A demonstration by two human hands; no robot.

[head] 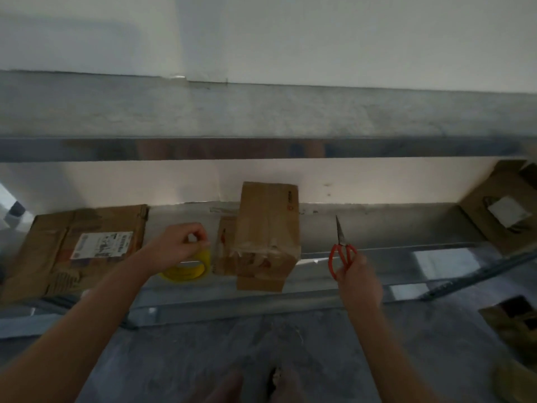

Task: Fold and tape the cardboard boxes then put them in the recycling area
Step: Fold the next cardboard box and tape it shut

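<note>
Left hand (pixel 181 242) gripped yellow tape roll (pixel 189 270) on lower shelf (pixel 377 228), just left of taped box (pixel 266 231). Box's near end overhung the shelf's front edge. Right hand (pixel 356 271) held red scissors (pixel 341 251), blades pointing away, over bare shelf right of box.

The left hand (pixel 181 245) holds the tape roll (pixel 189 269) on the lower shelf (pixel 383 228), and the right hand (pixel 356 274) holds the scissors (pixel 343 253) at the front of the same shelf. The middle box (pixel 267 225) sits between the two grips, just right of the tape roll, and the flat box (pixel 78 251) lies left of the left hand. The far box (pixel 499 210) lies well to the right of the scissors, and the upper shelf (pixel 261 112) runs above both hands.
</note>
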